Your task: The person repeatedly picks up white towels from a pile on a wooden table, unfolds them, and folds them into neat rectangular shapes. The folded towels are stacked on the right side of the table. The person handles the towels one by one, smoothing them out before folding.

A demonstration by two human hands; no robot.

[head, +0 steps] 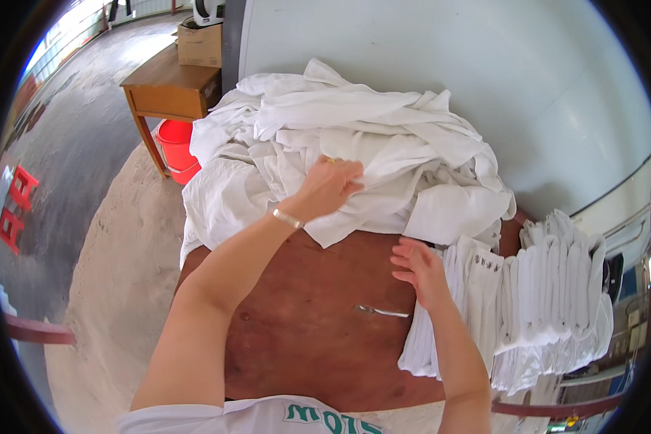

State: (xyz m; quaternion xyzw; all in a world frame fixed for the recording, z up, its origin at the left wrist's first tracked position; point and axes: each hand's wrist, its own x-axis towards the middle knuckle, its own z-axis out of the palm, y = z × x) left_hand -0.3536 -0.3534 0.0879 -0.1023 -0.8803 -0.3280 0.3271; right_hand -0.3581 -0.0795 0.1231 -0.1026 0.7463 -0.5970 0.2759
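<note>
A large loose heap of white cloths point(358, 114) covers the far part of a reddish-brown wooden table point(314, 325). My left hand point(333, 182), with a bracelet at the wrist, is over the front of the heap with its fingers curled; whether it grips cloth is not plain. My right hand point(417, 266) is above the table's right part, fingers apart and holding nothing. Close to it on the right stand packed rows of folded white cloths point(548, 287), one bearing dark writing. A thin metallic-looking item point(382, 311) lies on the table below my right hand.
A pale wall panel point(466, 49) rises behind the heap. At the far left stand a wooden desk point(163, 81) with a cardboard box point(199, 46), a red bucket point(178, 146) beneath it and red stools point(23, 187). Dark red bars point(564, 408) show at the lower edges.
</note>
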